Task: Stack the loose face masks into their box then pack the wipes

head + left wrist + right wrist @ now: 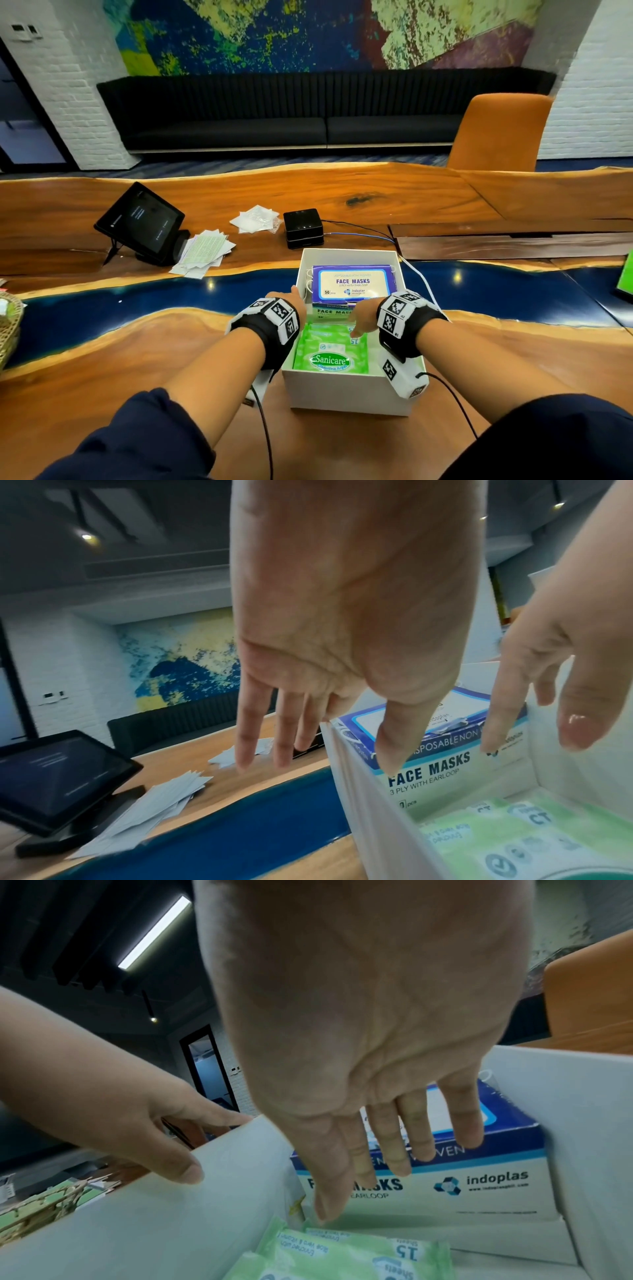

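Note:
An open white box (349, 397) stands on the table in front of me. At its far end sits a blue and white face mask box (356, 282) with several green Sanicare wipes packs (330, 356) flat at the near end. My left hand (287, 297) straddles the box's left wall (346, 772). Its straight fingers (246, 737) hang outside and its thumb (185, 1171) touches the inner face. My right hand (361, 320) is inside the box, fingers straight and empty, with the thumb tip (325, 1210) just above the wipes (346, 1256) beside the mask box (479, 1183).
On the table behind the box are a tablet on a stand (140, 219), a pile of flat white sheets (205, 251), more white packets (255, 219) and a black device (303, 228) with cables. A wicker basket (8, 329) is at the left edge. An orange chair (496, 133) stands beyond the table.

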A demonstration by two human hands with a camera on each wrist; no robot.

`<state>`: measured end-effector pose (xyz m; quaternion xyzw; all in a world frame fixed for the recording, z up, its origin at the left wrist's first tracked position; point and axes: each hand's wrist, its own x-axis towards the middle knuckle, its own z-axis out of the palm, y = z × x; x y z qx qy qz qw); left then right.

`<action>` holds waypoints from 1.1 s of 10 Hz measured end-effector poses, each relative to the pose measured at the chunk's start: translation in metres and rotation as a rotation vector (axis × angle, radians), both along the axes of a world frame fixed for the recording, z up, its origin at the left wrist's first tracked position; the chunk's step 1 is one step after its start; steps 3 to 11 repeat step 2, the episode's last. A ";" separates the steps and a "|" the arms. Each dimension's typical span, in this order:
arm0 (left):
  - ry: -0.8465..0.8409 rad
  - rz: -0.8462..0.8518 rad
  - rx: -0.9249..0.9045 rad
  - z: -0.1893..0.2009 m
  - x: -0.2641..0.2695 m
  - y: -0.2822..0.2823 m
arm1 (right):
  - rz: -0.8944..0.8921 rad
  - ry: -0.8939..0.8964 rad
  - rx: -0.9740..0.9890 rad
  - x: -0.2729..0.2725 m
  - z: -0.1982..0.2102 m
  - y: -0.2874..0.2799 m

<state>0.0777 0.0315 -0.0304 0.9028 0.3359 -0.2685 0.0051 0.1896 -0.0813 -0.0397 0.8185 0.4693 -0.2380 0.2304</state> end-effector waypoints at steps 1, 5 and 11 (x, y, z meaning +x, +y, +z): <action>-0.094 -0.014 0.033 0.005 0.000 0.000 | 0.002 -0.029 0.021 0.028 -0.025 0.002; -0.146 -0.047 0.070 0.010 0.000 -0.005 | 0.127 -0.104 0.010 0.080 -0.082 0.012; -0.146 -0.047 0.070 0.010 0.000 -0.005 | 0.127 -0.104 0.010 0.080 -0.082 0.012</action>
